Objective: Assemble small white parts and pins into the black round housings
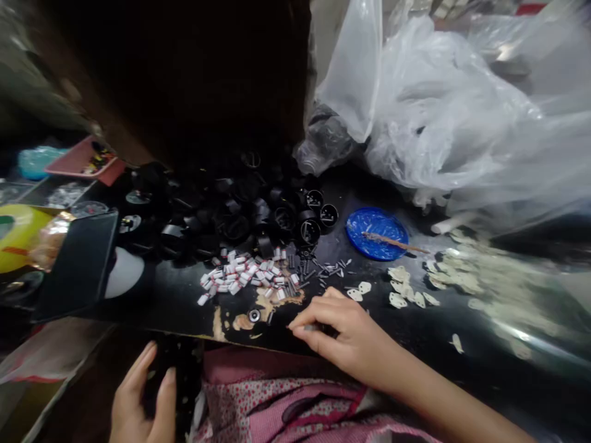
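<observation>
My right hand [341, 329] is over the front of the black table, thumb and forefinger pinched together. A bit of something dark shows by the fingertips, too small to name. Just left of them, a small round metal-and-black part [253, 315] lies on a worn patch. Beyond it is a heap of small white cylinders with red marks [237, 272], beside dark springs [303, 268] and small pointed metal pins [335, 269]. My left hand [143, 400] hangs below the table edge at the lower left, fingers apart, holding nothing.
Black round cups [281, 218] crowd the back. A blue lid [364, 237] with a brown stick [394, 242] lies right of them, near cream flat pieces [401, 286]. Clear plastic bags [443, 111] bulge behind. At left are a dark flat panel [76, 267] and a pink tray [76, 160].
</observation>
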Action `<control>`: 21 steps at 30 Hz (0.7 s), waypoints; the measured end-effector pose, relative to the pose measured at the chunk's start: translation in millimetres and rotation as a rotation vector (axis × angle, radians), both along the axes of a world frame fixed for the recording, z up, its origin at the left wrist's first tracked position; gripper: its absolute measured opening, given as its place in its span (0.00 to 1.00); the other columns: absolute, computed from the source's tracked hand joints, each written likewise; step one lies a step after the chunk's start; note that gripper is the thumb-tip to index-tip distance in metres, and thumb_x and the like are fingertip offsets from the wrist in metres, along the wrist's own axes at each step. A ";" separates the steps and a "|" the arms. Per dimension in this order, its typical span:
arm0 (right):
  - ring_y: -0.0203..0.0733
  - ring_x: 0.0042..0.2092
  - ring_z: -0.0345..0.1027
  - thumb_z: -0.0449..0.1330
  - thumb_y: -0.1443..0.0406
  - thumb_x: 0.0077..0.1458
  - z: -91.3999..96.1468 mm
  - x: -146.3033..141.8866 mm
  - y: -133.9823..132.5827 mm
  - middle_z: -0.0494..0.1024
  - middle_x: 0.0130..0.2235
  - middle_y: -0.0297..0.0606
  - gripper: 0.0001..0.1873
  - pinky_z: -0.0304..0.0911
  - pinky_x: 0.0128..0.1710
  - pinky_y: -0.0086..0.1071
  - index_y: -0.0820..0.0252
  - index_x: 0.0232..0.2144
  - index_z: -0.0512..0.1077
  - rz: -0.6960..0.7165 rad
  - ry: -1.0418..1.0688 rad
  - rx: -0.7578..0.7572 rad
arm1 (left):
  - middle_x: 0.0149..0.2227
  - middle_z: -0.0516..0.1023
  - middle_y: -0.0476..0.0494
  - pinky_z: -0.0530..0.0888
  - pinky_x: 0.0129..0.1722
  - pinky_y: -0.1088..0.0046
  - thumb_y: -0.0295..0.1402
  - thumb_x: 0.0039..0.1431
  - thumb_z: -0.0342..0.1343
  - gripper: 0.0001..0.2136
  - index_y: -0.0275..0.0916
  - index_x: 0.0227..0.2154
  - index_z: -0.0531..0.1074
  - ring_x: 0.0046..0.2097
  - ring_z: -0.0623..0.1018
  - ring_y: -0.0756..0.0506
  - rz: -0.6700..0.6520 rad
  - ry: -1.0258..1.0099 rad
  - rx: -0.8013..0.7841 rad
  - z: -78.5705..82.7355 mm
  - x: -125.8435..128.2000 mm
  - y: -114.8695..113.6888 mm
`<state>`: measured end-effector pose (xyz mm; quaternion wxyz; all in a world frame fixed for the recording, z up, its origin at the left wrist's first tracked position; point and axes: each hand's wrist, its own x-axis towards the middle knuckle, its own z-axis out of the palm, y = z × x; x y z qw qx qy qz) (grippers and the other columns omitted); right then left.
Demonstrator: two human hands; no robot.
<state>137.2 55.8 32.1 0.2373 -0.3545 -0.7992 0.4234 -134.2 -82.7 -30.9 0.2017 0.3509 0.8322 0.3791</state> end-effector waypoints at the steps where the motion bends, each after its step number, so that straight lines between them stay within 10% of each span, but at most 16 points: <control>1: 0.33 0.33 0.68 0.59 0.68 0.57 -0.8 -2.7 0.1 0.79 0.33 0.30 0.04 0.52 0.38 0.31 0.58 0.33 0.73 0.031 -0.008 -0.020 | 0.55 0.69 0.40 0.60 0.57 0.53 0.41 0.58 0.52 0.20 0.45 0.53 0.66 0.56 0.68 0.35 -0.083 0.153 0.044 5.4 1.3 17.2; 4: 0.33 0.35 0.68 0.58 0.68 0.58 0.5 -6.7 -2.4 0.79 0.34 0.30 0.04 0.52 0.40 0.32 0.58 0.34 0.73 0.079 -0.028 -0.033 | 0.52 0.72 0.36 0.67 0.52 0.58 0.37 0.61 0.49 0.19 0.40 0.55 0.64 0.53 0.72 0.39 -0.388 0.422 0.203 18.2 7.9 87.1; 10: 0.34 0.33 0.67 0.57 0.66 0.59 1.4 4.4 -8.5 0.78 0.32 0.31 0.06 0.52 0.37 0.32 0.57 0.32 0.74 -0.014 -0.117 -0.095 | 0.51 0.72 0.27 0.59 0.55 0.48 0.34 0.56 0.56 0.20 0.32 0.51 0.68 0.54 0.69 0.31 -0.435 0.562 0.306 11.0 -4.2 175.7; 15: 0.36 0.35 0.68 0.57 0.63 0.58 2.1 1.4 -3.0 0.78 0.34 0.31 0.07 0.55 0.41 0.32 0.56 0.34 0.74 -0.098 -0.081 -0.226 | 0.51 0.69 0.31 0.67 0.51 0.52 0.35 0.53 0.59 0.27 0.37 0.56 0.62 0.53 0.69 0.33 -0.413 0.515 0.417 20.2 6.1 150.5; 21: 0.36 0.33 0.65 0.61 0.57 0.52 6.5 -7.2 14.5 0.74 0.31 0.32 0.13 0.59 0.34 0.28 0.60 0.35 0.72 -0.203 0.033 -0.469 | 0.53 0.72 0.45 0.64 0.56 0.64 0.23 0.50 0.60 0.35 0.53 0.60 0.59 0.54 0.71 0.42 -0.937 0.263 0.547 30.5 72.1 94.3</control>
